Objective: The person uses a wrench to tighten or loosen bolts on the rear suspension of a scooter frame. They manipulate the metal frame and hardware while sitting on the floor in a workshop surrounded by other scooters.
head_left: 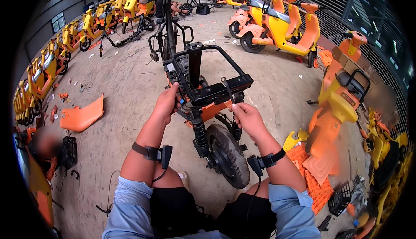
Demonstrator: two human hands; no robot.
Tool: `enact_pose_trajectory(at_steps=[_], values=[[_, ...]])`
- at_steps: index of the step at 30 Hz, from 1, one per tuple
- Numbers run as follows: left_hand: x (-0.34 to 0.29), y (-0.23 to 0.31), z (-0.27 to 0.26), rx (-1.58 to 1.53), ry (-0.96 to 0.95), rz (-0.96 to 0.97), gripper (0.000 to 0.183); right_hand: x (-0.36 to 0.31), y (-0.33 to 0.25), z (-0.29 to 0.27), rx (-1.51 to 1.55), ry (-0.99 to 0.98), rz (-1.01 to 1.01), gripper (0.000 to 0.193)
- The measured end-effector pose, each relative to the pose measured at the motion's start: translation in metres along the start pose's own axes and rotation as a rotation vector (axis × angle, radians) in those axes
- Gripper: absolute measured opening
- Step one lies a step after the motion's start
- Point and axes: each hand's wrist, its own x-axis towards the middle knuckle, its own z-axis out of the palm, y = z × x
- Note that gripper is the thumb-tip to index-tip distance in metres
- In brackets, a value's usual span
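Note:
A stripped scooter frame (221, 91) in black metal stands right in front of me, its rear wheel (225, 156) toward my knees. In my right hand (248, 118) is a dark wrench (228, 87), pinched at its lower end; its ring end points up beside the rear rack. My left hand (165, 104) is closed at the left side of the frame, next to wiring and a small blue part. Its fingertips are partly hidden, so what they grip is unclear. Below the rack sits an orange panel (213, 110), and a shock absorber (200, 138) stands left of the wheel.
Yellow and orange scooters (281, 26) stand at the right and in rows at the left. An orange body panel (83, 114) lies on the floor. Orange and yellow parts (318, 187) are heaped at right. A person (45, 146) is low at the left; others work far back.

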Motion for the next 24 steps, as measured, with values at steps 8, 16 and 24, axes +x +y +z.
enact_pose_trajectory(at_steps=[8, 16, 24], values=[[0.004, -0.003, -0.002, 0.015, 0.005, 0.001, 0.036, 0.002, 0.002, 0.015, 0.001, -0.043, 0.003, 0.030], [0.002, -0.002, -0.001, 0.015, -0.015, 0.016, 0.036, 0.001, 0.006, 0.015, -0.073, -0.137, 0.078, 0.032], [0.003, -0.004, -0.002, 0.014, -0.004, 0.009, 0.036, 0.000, 0.013, 0.010, -0.025, -0.193, 0.123, 0.033]])
